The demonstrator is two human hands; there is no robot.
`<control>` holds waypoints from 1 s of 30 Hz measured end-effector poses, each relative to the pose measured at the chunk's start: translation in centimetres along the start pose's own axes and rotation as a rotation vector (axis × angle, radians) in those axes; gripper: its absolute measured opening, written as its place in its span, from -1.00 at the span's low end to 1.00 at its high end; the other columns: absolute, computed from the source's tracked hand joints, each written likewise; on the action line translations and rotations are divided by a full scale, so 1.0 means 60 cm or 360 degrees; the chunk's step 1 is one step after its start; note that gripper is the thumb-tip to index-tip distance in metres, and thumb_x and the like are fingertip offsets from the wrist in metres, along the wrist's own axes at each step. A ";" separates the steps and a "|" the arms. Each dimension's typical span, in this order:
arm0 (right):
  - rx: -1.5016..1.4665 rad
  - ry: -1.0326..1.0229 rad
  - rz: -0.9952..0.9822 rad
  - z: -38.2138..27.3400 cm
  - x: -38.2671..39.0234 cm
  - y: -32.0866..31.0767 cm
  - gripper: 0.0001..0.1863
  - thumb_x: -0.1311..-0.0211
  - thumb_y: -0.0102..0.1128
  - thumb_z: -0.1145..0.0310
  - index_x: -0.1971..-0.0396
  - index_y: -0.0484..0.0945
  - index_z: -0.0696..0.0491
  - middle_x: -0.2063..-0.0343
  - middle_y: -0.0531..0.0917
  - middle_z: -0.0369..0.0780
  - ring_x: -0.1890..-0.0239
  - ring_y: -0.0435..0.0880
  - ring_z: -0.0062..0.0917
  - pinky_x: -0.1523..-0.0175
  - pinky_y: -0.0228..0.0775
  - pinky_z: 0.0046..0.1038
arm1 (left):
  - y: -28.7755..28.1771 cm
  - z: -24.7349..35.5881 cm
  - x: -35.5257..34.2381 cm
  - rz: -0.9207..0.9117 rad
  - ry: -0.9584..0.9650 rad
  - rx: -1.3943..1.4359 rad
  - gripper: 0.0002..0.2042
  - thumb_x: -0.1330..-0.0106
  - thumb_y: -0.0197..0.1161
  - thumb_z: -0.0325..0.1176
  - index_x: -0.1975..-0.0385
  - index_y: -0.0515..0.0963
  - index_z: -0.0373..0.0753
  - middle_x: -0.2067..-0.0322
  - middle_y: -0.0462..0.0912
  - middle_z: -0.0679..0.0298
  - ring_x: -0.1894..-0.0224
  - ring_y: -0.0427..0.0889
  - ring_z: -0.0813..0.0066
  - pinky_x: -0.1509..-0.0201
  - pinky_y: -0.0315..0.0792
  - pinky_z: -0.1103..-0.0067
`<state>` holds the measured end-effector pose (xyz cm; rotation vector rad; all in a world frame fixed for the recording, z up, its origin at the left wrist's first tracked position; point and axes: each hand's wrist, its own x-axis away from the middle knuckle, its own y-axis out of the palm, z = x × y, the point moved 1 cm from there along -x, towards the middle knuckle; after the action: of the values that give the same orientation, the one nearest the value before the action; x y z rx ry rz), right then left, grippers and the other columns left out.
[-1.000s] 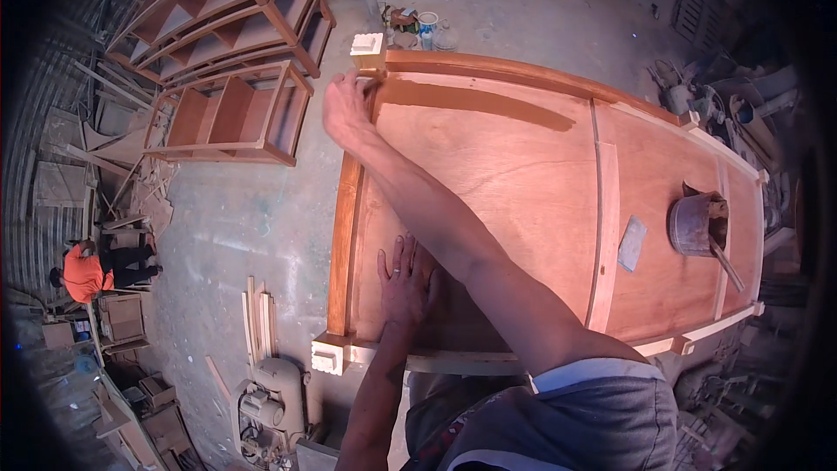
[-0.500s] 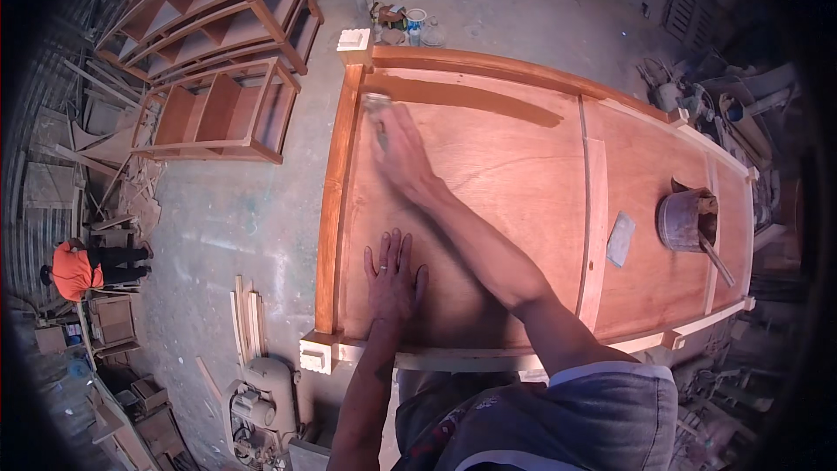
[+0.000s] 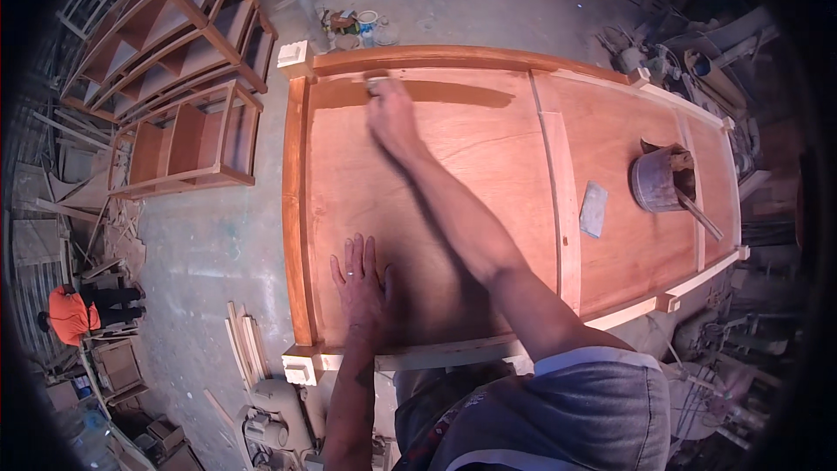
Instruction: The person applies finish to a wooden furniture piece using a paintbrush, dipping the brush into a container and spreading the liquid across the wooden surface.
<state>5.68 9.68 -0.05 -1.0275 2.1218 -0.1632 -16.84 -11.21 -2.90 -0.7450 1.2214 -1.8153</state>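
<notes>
My right hand (image 3: 392, 120) is closed around a paintbrush (image 3: 376, 80), its bristles on the far-left part of a large framed wooden panel (image 3: 462, 209). Under the brush, a wet-looking brown strip (image 3: 466, 94) runs along the far rail. Most of the brush handle is hidden by my fingers. My left hand (image 3: 357, 286) lies flat on the bare wood near the panel's front-left corner, fingers spread, a ring on one of them. The left rail (image 3: 296, 209) and far rail are stained orange-brown, while the corner blocks (image 3: 295, 55) are pale.
A pot (image 3: 656, 185) with a stick leaning out stands on the panel's right part, beside a flat grey piece (image 3: 593, 209). Wooden shelf frames (image 3: 187, 144) are stacked at left. A person in orange (image 3: 71, 314) is far left. A motor-like machine (image 3: 270, 423) sits below the front-left corner.
My right hand has moved the brush from the panel's left edge up and rightward along the far rail, and the brown strip reaches further left. My left hand stays flat. The view has shifted.
</notes>
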 end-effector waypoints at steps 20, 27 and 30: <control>0.0271 0.0345 -0.0259 -0.013 -0.023 -0.030 -0.74 0.01 0.03 0.58 0.31 0.63 0.27 0.30 0.68 0.04 0.27 0.63 -0.09 0.10 0.52 -0.24 | 0.026 0.004 -0.003 0.0120 0.0057 -0.0029 -0.39 -0.37 0.04 -0.10 -0.38 0.19 -0.21 -0.42 0.15 0.10 -0.48 0.06 0.14 -0.50 -0.22 0.10; 0.0139 0.0067 -0.0082 0.007 -0.003 -0.107 -0.75 -0.02 0.03 0.59 0.29 0.62 0.25 0.29 0.67 0.03 0.32 0.62 -0.12 0.13 0.52 -0.26 | 0.018 -0.002 0.004 0.0073 -0.0001 -0.0010 -0.38 -0.38 0.02 -0.09 -0.39 0.17 -0.21 -0.43 0.13 0.11 -0.48 0.05 0.15 -0.50 -0.21 0.09; 0.0157 0.0084 -0.0221 0.003 0.002 -0.108 -0.74 -0.02 0.03 0.61 0.27 0.62 0.24 0.30 0.67 0.01 0.34 0.62 -0.14 0.14 0.52 -0.29 | 0.020 0.003 0.000 0.0063 0.0014 -0.0012 -0.39 -0.39 0.02 -0.09 -0.39 0.17 -0.22 -0.43 0.13 0.10 -0.48 0.05 0.14 -0.50 -0.20 0.08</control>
<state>9.79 5.33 2.41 -1.1231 2.0672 -0.3626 -16.32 -11.52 -3.97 -0.7126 1.2408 -1.7843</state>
